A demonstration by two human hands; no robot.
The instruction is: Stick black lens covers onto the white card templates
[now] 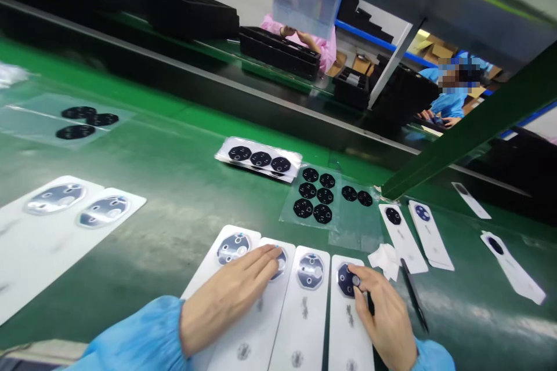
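Several long white panels (304,313) lie side by side on the green table, each with a round silvery disc (310,271) near its far end. My left hand (237,295) rests flat across the two left panels, fingers stretched out together, its fingertips over a disc. At the rightmost panel (348,324), my right hand (387,313) has thumb and fingers bent close together at the edge of a dark blue disc (346,280). A small dark thing shows partly between those fingers; I cannot make out what it is.
Black discs (308,190) lie on clear sheets behind the panels, more on a white stack (221,153). Right are a black pen (414,295), crumpled white paper (385,261) and loose panels (430,235). A green post (474,110) slants overhead. Co-workers sit across.
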